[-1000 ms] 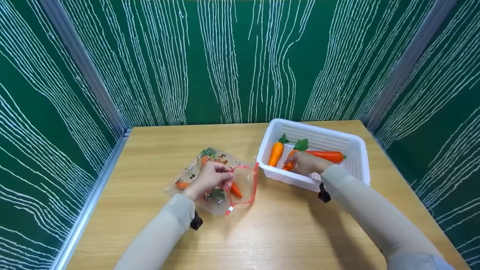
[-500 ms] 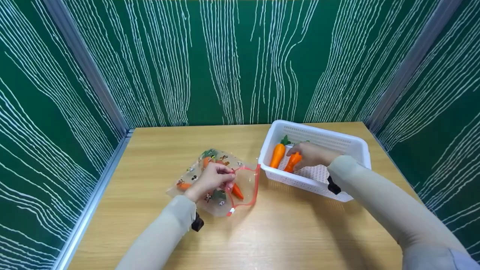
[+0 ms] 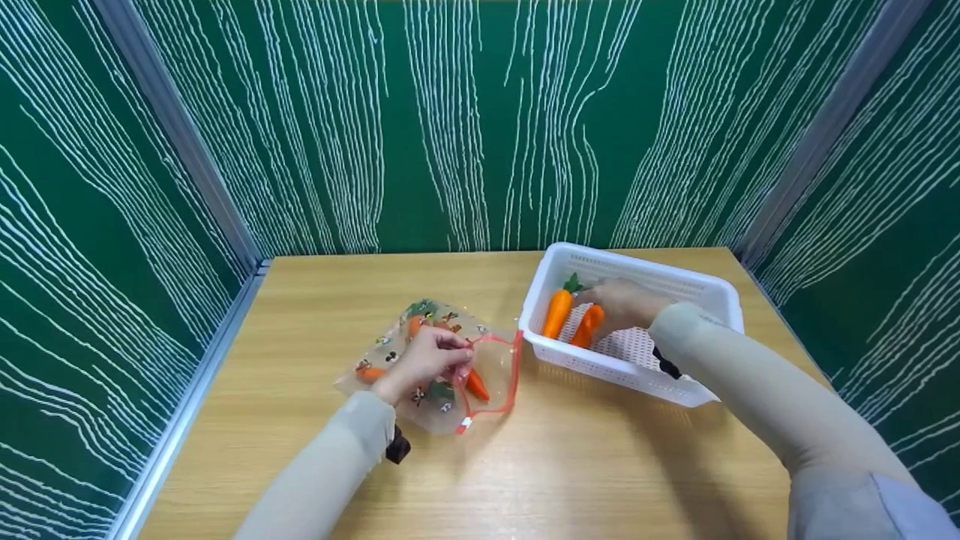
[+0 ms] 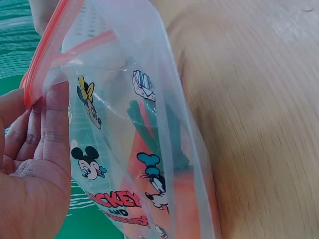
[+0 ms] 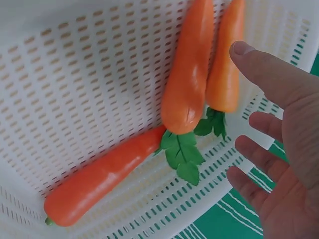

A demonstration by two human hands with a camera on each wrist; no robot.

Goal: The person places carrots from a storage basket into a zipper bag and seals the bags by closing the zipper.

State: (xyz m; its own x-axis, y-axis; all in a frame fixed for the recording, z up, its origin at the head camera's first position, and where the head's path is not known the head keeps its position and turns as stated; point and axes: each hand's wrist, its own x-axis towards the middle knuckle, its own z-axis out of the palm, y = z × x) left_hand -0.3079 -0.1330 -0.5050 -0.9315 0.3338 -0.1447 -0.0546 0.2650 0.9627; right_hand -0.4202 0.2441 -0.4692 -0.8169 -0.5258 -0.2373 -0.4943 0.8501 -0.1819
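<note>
Left of centre: left hand [image 3: 424, 361] is pinching a clear, red-rimmed bag [image 3: 390, 356] at its mouth; carrots [image 3: 477, 384] are lying inside. Right of centre: white basket [image 3: 592, 366] is holding three more, middle carrot [image 5: 188, 74] among them. Right hand [image 3: 619, 301] is hovering there, fingers parted, gripping nothing; compared with a second ago, it's sitting farther right, away from that carrot's lower end. My read: nothing is being lifted yet.

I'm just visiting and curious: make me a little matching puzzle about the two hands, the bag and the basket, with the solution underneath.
1. Left hand
2. Right hand
3. Bag
4. Basket

A. White, with many small slots
B. Fingers apart, near carrots, gripping none
C. See-through, edged in red
D. Pinching the bag

Pairs: 1-D, 2-B, 3-C, 4-A
</note>
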